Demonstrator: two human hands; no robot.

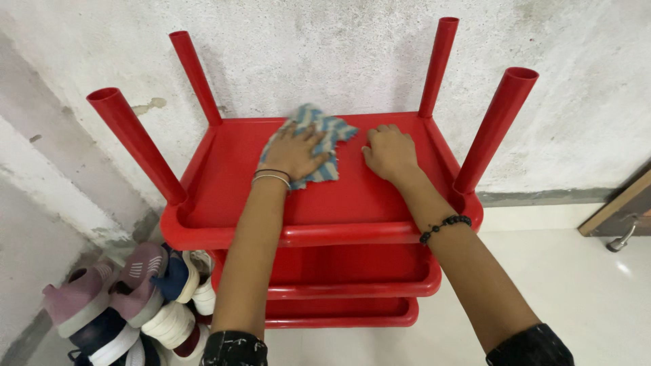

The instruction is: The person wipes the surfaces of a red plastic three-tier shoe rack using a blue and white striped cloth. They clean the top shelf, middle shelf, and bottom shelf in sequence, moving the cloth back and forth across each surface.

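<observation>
Wall (325,54), rough white plaster, fills the back of my view, with pale floor (576,285) to the right. Red plastic rack (339,203) stands against it, three stacked trays, top one with four hollow red posts sticking up at the corners. Shoe pile (129,298) sits on the floor at the rack's lower left, pink, navy and white pairs jumbled together. Brown door edge with metal handle (620,237) shows far right. My left hand (293,152) lies flat, fingers spread wide, pressing a blue-and-white striped cloth (319,139) onto the top tray near its back edge; not gripping, just palm down on it. My right hand (390,152) rests just beside the cloth, fingers curled loosely on bare tray, holding nothing. Bangles on left wrist, dark bead bracelet (444,227) on right forearm.
</observation>
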